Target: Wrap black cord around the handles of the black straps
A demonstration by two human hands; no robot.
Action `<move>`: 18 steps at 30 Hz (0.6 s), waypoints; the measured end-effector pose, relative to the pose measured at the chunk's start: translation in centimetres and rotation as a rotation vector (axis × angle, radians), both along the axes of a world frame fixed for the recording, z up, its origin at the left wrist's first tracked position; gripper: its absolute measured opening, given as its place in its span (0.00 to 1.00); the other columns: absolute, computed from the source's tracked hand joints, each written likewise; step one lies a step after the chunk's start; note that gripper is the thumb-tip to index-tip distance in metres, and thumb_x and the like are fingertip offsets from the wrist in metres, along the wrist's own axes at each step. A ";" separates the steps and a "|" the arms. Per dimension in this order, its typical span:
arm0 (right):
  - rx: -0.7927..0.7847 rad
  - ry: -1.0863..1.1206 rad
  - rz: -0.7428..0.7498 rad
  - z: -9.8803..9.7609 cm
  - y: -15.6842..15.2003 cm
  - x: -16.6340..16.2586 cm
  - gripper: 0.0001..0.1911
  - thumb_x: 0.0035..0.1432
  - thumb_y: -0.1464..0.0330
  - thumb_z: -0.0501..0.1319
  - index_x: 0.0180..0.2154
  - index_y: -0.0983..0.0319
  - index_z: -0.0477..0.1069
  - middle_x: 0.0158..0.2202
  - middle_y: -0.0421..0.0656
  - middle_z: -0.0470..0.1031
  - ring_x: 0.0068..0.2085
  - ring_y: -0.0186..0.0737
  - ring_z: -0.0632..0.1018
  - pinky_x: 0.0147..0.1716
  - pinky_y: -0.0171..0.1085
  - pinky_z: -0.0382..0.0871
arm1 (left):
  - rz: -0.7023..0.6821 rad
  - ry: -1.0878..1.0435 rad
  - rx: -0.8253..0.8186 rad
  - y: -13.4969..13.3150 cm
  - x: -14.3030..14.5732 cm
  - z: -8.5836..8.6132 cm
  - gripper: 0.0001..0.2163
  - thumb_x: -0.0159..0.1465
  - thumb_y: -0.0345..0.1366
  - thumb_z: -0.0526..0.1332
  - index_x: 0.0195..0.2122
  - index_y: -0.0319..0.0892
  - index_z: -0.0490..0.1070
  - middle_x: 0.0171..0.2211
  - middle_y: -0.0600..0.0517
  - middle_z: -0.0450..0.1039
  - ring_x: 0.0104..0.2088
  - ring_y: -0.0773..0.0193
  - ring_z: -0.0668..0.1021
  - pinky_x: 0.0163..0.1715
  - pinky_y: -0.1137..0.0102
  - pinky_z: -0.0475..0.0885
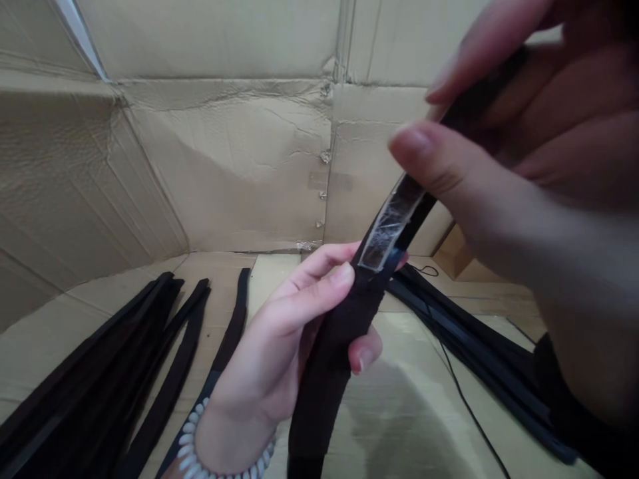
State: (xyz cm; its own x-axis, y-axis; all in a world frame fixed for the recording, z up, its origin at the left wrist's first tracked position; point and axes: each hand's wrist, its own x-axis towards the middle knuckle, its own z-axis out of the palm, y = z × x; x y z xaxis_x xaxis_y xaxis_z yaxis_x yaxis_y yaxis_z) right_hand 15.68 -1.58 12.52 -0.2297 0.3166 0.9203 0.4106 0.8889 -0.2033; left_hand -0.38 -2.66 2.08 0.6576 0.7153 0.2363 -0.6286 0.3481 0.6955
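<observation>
A long black fabric strip runs slantwise up through the middle of the view, raised above the cardboard. On its upper part lies a narrow clear, shiny piece, like tape or plastic film. My left hand is closed around the strip just below the clear piece, thumb on its near face. My right hand, close to the camera, pinches the upper end of the strip between thumb and fingers. The fingers partly cover that end, and the strip's lower end leaves the bottom of the view.
Several black strips lie in a bundle at the left, with single strips beside them. More dark strips and a thin black cord lie at the right. Cardboard walls stand behind; a cardboard box is at the back right.
</observation>
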 end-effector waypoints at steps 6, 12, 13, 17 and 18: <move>0.107 0.163 -0.237 -3.7 0.3 -0.3 0.12 0.59 0.70 0.64 0.37 0.51 0.62 0.36 0.35 0.65 0.38 0.30 0.71 0.30 0.31 0.69 | 0.066 -0.014 0.021 0.0 -0.3 0.2 0.07 0.67 0.39 0.59 0.44 0.46 0.72 0.44 0.53 0.73 0.21 0.76 0.72 0.23 0.77 0.64; 0.034 0.348 -0.130 -5.4 0.3 -1.6 0.12 0.60 0.77 0.60 0.37 0.54 0.61 0.38 0.35 0.62 0.23 0.19 0.69 0.17 0.24 0.66 | 0.060 -0.014 0.004 -0.1 -0.1 0.2 0.06 0.67 0.39 0.60 0.43 0.47 0.73 0.38 0.54 0.71 0.21 0.76 0.72 0.23 0.77 0.64; 0.001 0.382 -0.096 -5.4 0.4 -1.8 0.12 0.60 0.78 0.60 0.36 0.55 0.61 0.36 0.33 0.62 0.21 0.16 0.67 0.16 0.22 0.65 | 0.068 -0.016 0.007 -0.1 -0.1 0.2 0.06 0.67 0.39 0.60 0.43 0.47 0.73 0.38 0.54 0.71 0.21 0.76 0.72 0.23 0.77 0.64; -0.109 0.429 -0.063 -5.3 0.5 -1.1 0.08 0.61 0.74 0.60 0.33 0.57 0.63 0.32 0.30 0.64 0.22 0.14 0.69 0.19 0.17 0.64 | 0.080 -0.012 0.002 -0.1 -0.1 0.1 0.07 0.66 0.39 0.61 0.43 0.47 0.73 0.30 0.56 0.66 0.21 0.75 0.72 0.22 0.77 0.64; -0.090 0.408 -0.052 -5.3 0.4 -0.6 0.07 0.61 0.74 0.60 0.34 0.57 0.64 0.34 0.30 0.65 0.26 0.15 0.72 0.22 0.17 0.66 | 0.086 -0.012 -0.002 0.0 -0.1 0.1 0.06 0.66 0.39 0.62 0.43 0.47 0.73 0.29 0.57 0.65 0.21 0.75 0.72 0.23 0.77 0.64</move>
State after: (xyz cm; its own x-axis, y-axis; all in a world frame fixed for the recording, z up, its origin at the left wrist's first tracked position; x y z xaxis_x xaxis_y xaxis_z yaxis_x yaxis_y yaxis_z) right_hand 15.12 -1.17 7.24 0.1660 0.4015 0.9007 0.3246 0.8402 -0.4343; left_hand -0.47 -2.68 2.17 0.5912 0.7693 0.2422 -0.6642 0.2940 0.6873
